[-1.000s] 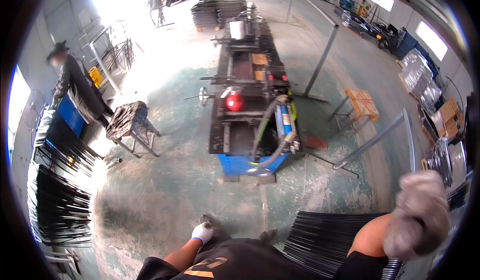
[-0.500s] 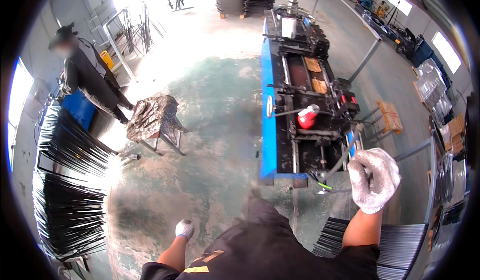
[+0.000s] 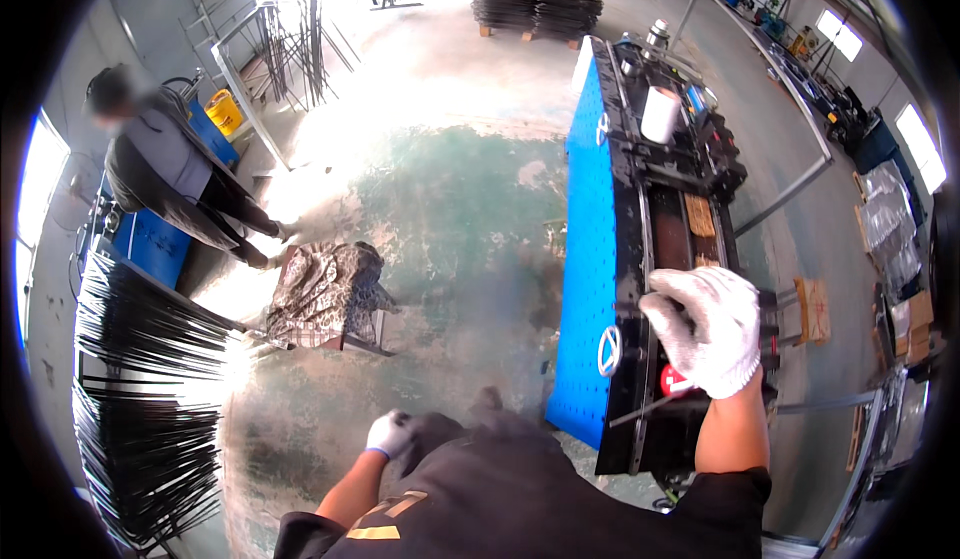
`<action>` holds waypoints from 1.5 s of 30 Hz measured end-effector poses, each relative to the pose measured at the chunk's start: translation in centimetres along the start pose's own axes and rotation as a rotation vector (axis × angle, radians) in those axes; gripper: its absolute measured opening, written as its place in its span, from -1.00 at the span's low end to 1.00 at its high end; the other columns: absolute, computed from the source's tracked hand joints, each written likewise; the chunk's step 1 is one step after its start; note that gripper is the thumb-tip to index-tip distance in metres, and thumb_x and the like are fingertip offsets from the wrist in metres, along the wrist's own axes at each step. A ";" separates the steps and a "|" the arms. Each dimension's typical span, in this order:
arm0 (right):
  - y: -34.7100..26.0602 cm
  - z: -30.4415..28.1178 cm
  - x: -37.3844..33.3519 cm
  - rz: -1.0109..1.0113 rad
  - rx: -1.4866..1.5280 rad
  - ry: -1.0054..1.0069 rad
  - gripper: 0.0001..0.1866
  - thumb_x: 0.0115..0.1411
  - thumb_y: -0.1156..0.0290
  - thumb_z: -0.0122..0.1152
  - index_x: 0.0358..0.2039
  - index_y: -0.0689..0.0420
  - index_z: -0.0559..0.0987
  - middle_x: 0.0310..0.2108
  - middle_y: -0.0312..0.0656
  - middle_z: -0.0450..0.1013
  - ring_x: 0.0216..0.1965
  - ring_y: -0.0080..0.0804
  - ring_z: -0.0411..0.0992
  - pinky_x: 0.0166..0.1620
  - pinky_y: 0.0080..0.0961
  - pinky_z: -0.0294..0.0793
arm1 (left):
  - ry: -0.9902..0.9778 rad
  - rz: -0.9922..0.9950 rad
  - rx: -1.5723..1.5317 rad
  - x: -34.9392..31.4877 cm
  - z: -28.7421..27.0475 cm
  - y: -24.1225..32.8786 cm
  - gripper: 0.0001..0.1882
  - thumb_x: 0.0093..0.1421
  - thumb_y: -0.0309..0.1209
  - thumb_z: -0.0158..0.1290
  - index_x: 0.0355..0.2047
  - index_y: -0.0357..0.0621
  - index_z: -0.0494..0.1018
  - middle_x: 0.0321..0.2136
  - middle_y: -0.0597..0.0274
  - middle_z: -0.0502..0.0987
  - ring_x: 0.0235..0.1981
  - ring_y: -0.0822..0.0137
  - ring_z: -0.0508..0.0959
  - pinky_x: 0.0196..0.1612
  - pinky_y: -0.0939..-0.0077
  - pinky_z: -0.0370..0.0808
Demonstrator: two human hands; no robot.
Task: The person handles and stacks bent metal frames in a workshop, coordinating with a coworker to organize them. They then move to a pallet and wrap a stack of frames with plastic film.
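My right hand (image 3: 705,329), in a whitish knitted glove, is raised over the near part of a long machine bench (image 3: 583,259). Its fingers curve loosely, a gap showing between thumb and fingers, and no held thing is visible. Behind it a red and white container (image 3: 674,380) is partly hidden. My left hand (image 3: 390,433), in a white glove with a blue cuff edge, hangs low beside my dark trouser leg. Its fingers are curled in, and nothing shows in them. The bench has a blue perforated side, a handwheel (image 3: 609,350), black rails and a white cylinder (image 3: 660,115).
At the left, a stool draped with patterned cloth (image 3: 325,294) stands near a rack of black rods (image 3: 150,439). A person (image 3: 175,164) stands beyond, by a yellow bucket (image 3: 223,112). Stacked black frames (image 3: 535,1) lie far ahead. A wooden-topped stool (image 3: 813,311) is right of the bench.
The view has moved so the bench shows nearer and its blue side more fully. My right hand now covers part of the bench; my left hand has come up toward my leg. The person has turned.
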State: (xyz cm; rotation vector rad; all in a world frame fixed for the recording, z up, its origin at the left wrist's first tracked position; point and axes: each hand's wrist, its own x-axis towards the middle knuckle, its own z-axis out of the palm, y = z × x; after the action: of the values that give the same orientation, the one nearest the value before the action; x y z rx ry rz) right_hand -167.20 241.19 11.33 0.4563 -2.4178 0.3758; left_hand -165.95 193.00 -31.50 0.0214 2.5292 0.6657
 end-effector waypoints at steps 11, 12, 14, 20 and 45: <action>11.3 17.5 20.0 -0.145 -0.040 -0.211 -0.82 0.18 0.36 0.50 -0.24 0.10 0.70 -0.40 -0.21 0.65 -0.44 -0.22 0.61 -0.33 -0.30 0.57 | 0.173 -0.155 -0.275 28.2 -5.0 -1.3 -0.68 0.28 -0.28 0.16 -0.05 -0.18 0.68 -0.13 -0.12 0.75 0.00 0.02 0.74 0.11 0.25 0.63; 12.3 18.6 21.8 -0.122 -0.055 -0.224 -0.82 0.18 0.38 0.51 -0.25 0.10 0.69 -0.41 -0.19 0.65 -0.45 -0.19 0.62 -0.33 -0.28 0.58 | 0.161 -0.163 -0.345 32.1 -5.5 -1.2 -0.67 0.29 -0.27 0.17 -0.04 -0.19 0.67 -0.13 -0.12 0.75 -0.01 0.03 0.74 0.10 0.26 0.63; 14.9 22.2 24.1 0.013 -0.019 -0.205 -0.81 0.16 0.38 0.53 -0.26 0.14 0.69 -0.39 -0.14 0.67 -0.43 -0.12 0.64 -0.33 -0.23 0.58 | 0.124 -0.164 -0.383 38.5 -8.7 -1.0 -0.65 0.29 -0.26 0.17 -0.02 -0.20 0.65 -0.12 -0.11 0.75 -0.02 0.03 0.74 0.09 0.26 0.63; 21.6 32.9 30.9 0.275 0.065 -0.189 -0.84 0.18 0.37 0.51 -0.28 0.12 0.70 -0.36 -0.10 0.69 -0.36 -0.08 0.69 -0.27 -0.23 0.67 | -0.032 0.025 -0.157 56.9 -21.3 5.2 -0.58 0.30 -0.20 0.10 0.04 -0.16 0.66 -0.07 -0.16 0.73 0.01 -0.08 0.72 0.13 0.14 0.61; 65.2 95.4 52.0 0.634 0.437 -1.615 -0.50 0.36 -0.02 0.27 0.15 0.03 0.72 0.14 0.02 0.64 0.18 0.04 0.59 0.26 -0.15 0.53 | -0.209 -0.172 -0.099 110.7 -45.4 27.2 -0.53 0.26 -0.08 0.16 -0.01 -0.19 0.68 -0.04 -0.21 0.70 0.07 -0.21 0.67 0.19 -0.01 0.57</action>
State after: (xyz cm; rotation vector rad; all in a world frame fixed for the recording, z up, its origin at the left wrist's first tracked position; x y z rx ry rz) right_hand -283.72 252.20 -37.22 0.0797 -4.0762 1.1469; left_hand -286.93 212.05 -38.43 -0.1516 2.2654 0.6814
